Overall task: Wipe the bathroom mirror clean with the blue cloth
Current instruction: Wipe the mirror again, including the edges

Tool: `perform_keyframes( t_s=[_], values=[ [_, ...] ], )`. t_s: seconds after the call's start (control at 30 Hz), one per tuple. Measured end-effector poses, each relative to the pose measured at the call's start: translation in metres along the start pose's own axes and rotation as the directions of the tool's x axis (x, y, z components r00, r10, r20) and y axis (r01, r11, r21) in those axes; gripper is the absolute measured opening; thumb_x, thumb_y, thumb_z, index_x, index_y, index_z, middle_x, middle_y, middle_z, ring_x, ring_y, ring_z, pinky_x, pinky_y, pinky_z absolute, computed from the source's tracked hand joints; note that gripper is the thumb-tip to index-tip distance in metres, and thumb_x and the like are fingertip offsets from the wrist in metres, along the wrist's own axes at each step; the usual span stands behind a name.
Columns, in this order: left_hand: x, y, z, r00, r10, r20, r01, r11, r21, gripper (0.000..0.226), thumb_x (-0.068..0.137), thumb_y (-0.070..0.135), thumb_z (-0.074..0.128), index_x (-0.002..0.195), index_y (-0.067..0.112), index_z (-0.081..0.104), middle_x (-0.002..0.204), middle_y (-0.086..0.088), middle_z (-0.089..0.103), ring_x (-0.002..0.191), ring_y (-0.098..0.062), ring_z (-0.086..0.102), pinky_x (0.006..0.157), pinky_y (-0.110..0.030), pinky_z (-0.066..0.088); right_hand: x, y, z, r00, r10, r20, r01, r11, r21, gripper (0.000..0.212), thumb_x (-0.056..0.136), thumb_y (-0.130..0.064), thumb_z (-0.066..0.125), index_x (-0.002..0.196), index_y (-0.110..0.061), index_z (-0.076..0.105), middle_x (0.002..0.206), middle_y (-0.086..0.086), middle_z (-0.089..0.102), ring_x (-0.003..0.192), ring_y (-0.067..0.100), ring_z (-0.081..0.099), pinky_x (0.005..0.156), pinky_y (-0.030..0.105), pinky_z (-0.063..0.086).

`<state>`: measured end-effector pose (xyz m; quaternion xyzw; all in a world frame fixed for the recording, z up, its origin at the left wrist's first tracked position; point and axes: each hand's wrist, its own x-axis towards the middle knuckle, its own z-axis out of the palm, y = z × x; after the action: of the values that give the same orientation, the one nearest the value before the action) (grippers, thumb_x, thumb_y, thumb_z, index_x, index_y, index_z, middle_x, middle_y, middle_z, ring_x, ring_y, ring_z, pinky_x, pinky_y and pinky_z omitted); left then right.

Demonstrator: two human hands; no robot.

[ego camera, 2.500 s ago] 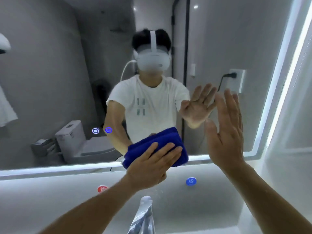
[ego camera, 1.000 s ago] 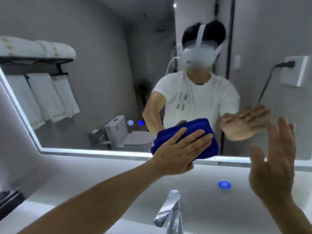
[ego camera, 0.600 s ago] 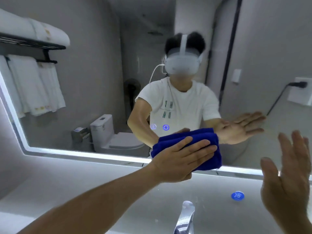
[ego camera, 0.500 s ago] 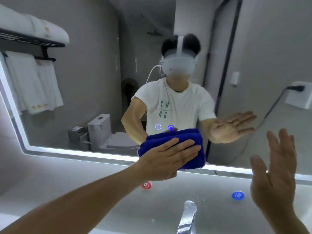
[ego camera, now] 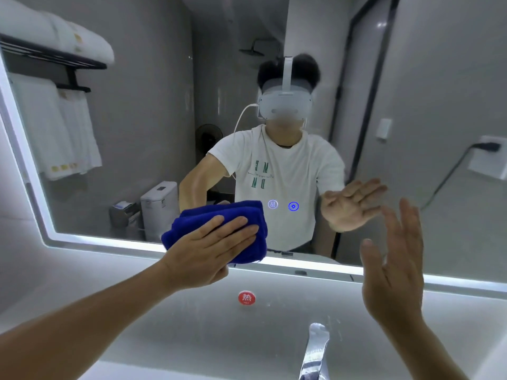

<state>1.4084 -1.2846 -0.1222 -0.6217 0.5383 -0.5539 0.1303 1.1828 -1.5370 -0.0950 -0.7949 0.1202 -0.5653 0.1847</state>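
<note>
Left hand on cloth against mirror bottom edge — right hand rightward, faucet below.

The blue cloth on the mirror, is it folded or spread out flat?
Folded. The cloth shows several thick stacked layers at its top edge, under the left hand pressing it to the mirror.

Soft, even light, brightest at the glowing strip edging the mirror; wide-angle bending near borders.

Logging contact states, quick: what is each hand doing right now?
Left hand: open, straight fingers pressing the blue cloth to the mirror.
Right hand: open, holding nothing.
</note>
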Motion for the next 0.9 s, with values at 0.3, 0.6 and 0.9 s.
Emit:
perform_keyframes(
  t_s=[0.3,0.6,0.9],
  values=[
    [0.068,0.072,0.006,0.998,0.068,-0.017,-0.069,0.994,-0.085,0.072,0.088,0.031,0.032,0.155,0.008,0.020,0.165,-0.004,0.011,0.151,-0.022,0.013,0.123,-0.043,0.004,0.012,0.019,-0.008,0.998,0.005,-0.060,-0.004,1.000,0.030,0.059,0.094,-0.034,0.036,0.148,-0.010,0.037,0.163,0.003,0.018,0.151,0.015,0.009,0.119,0.023,0.007],
    [0.064,0.091,0.018,0.961,0.273,0.033,-0.273,0.962,-0.005,0.055,0.103,0.014,0.019,0.157,0.009,0.008,0.165,-0.003,0.003,0.152,-0.024,0.002,0.123,-0.045,-0.004,0.006,0.028,-0.008,0.997,0.056,-0.057,-0.053,0.997,0.052,0.061,0.091,-0.031,0.035,0.151,-0.020,0.033,0.161,-0.014,0.013,0.150,0.008,0.006,0.119,0.040,0.013],
    [-0.042,-0.042,-0.005,0.970,-0.239,-0.046,0.239,0.971,-0.011,0.064,0.101,0.033,0.039,0.157,0.014,0.015,0.164,-0.004,0.013,0.151,-0.025,0.014,0.123,-0.044,0.012,0.007,-0.011,0.011,0.999,-0.049,-0.009,0.050,0.994,0.099,0.056,0.095,-0.023,0.038,0.150,-0.023,0.030,0.160,-0.011,0.014,0.151,0.012,0.008,0.117,0.015,0.005]
  ],
)
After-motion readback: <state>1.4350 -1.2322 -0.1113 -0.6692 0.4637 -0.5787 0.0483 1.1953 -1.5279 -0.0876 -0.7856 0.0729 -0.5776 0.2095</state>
